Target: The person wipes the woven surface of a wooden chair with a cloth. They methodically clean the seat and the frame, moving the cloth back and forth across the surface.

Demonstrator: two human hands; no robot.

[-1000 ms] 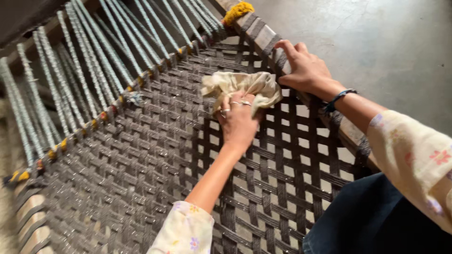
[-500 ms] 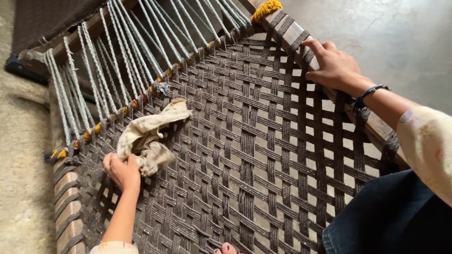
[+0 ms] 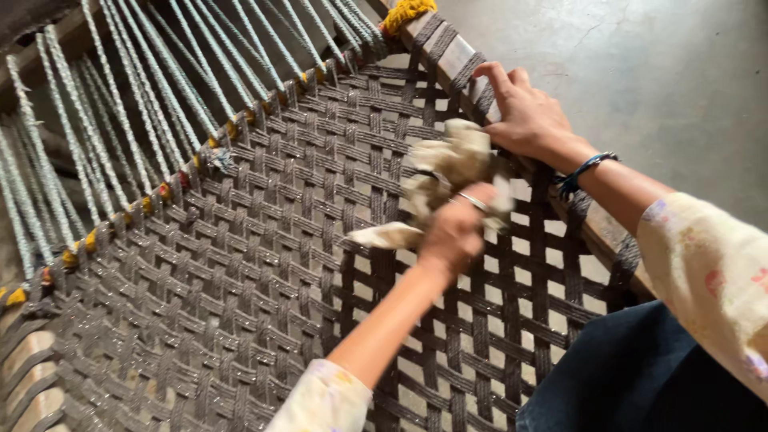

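A grey concrete floor [image 3: 656,72] lies beyond a woven cot [image 3: 240,288] of dark crossed straps, with pale cords [image 3: 120,104] strung at its far end. The left hand [image 3: 456,232] has its fingers closed around a crumpled cream cloth [image 3: 448,164], pressing it on the weave near the right rail. The right hand [image 3: 524,116], fingers curled, grips the wooden frame [image 3: 448,52] just beside the cloth.

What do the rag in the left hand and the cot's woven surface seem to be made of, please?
Rag: probably soft cotton cloth, cream, matte, crumpled into limp folds. Woven surface: flat grey-brown straps, likely synthetic, with a faint sheen, interlaced in a lattice. Left hand grips the rag.
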